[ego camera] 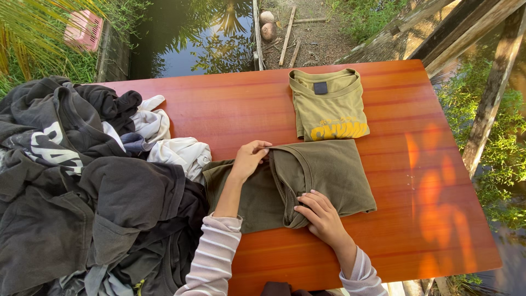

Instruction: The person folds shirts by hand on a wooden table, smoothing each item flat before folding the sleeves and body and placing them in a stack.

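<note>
Left hand (pixel 249 159) pinches the olive T-shirt (pixel 329 175) at its collar; right hand (pixel 323 216) lies open, flat on the fold; keep edges aligned.

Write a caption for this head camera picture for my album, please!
Two hands, left hand and right hand, fold an olive T-shirt on a red wooden table.
</note>
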